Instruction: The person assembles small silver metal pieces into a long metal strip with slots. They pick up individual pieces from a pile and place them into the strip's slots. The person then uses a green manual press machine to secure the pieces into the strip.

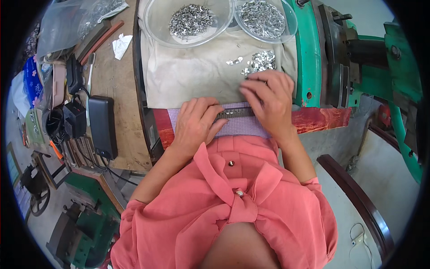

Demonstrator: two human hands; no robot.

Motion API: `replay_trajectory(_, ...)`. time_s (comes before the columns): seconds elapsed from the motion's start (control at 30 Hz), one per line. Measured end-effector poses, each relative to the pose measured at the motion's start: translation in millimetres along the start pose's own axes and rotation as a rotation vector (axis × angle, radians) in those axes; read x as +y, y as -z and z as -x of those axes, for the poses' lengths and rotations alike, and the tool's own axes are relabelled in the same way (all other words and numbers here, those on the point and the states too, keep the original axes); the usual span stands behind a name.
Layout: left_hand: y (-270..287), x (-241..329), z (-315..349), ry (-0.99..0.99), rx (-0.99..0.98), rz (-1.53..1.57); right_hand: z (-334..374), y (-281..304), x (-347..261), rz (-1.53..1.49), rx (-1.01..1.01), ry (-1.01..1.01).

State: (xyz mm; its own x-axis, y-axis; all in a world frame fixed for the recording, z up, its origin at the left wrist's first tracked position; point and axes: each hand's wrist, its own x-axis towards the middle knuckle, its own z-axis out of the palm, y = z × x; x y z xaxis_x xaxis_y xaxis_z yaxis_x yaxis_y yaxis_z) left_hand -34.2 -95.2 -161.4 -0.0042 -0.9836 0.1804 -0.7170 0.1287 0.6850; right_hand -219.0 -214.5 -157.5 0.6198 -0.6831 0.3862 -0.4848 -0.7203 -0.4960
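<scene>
My left hand (pixel 195 123) is closed at the left end of a narrow dark metal strip (pixel 239 113) with a row of slots, pinching it between thumb and fingers. A few shiny bits sit along the strip, which lies over a purple checked cloth (pixel 244 127) at the table's front edge. Above the strip's right part, my right hand (pixel 271 98) has its fingers bent and apart, with nothing visible between them. Its fingertips are at the near edge of a loose pile of small shiny metal pieces (pixel 262 62) on a beige cloth (pixel 179 76).
Two clear round tubs, the left (pixel 152 27) and the right (pixel 293 27), hold many small metal parts at the back. A green machine (pixel 309 58) stands close on the right. On the left, a wooden bench (pixel 123 85) carries a black power box (pixel 103 127) and a toothbrush (pixel 90 71).
</scene>
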Motion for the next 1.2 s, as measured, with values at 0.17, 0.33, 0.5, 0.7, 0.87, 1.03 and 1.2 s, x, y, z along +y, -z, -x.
replay_trajectory(0.17,0.7,-3.1,6.4,-0.004,-0.019,-0.015,-40.6,-23.2,11.9,0.052,0.005,0.015)
replay_trajectory(0.33,4.1,-3.3,9.1,0.003,0.004,0.007,-47.5,-23.1,10.8,0.045,-0.017,0.066)
replay_trajectory(0.5,-5.0,0.5,5.6,-0.008,0.031,0.030,-21.8,-9.4,-2.6,-0.005,-0.077,0.034)
replay_trajectory(0.7,-10.5,2.5,-2.2,-0.018,0.027,0.047,-17.2,-11.2,-4.2,-0.016,-0.076,-0.066)
replay_trajectory(0.87,-13.7,4.9,-7.3,-0.027,0.029,0.030,-19.9,-14.4,-3.9,0.025,-0.084,-0.042)
replay_trajectory(1.03,-16.2,2.0,-3.4,-0.050,0.020,0.028,-6.9,-5.6,-8.6,-0.015,-0.071,0.004)
replay_trajectory(1.2,-11.5,3.5,-2.1,-0.007,0.000,0.061,30.0,2.2,-23.4,-0.025,-0.097,-0.019)
